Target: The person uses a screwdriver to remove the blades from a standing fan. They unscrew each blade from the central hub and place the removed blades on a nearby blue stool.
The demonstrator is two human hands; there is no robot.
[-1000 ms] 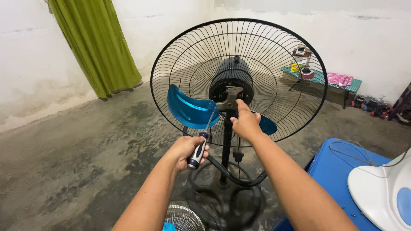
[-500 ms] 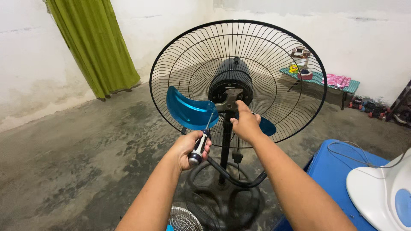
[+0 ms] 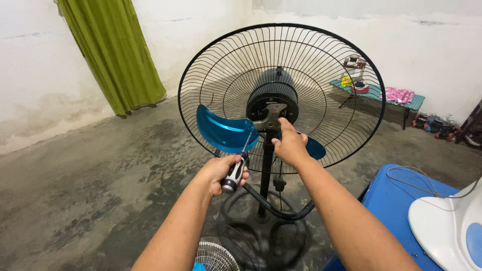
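A bare concrete floor fills the lower part of the view, stained dark in patches, and it runs back to whitewashed walls with a green curtain hanging at the left. In the middle stands a black pedestal fan, its round rear wire guard facing the camera with the front guard off. The black motor housing sits at the centre of the guard, and blue blades are mounted on it: one blue blade sweeps to the left, another shows partly behind the right hand. The fan's pole runs down to a round black base on the floor.

At the right edge lies a blue plastic surface with a white and blue fan body resting on it. Against the far wall stands a low desk with a green cloth, carrying small items and a pink cloth.

The right hand is up at the blade hub, its fingers closed on the hub with the forefinger pointing up at the metal part in the centre. The left hand is wrapped around the black and white handle of a screwdriver, whose shaft points up toward the left blade. A small wire grille shows at the bottom edge.
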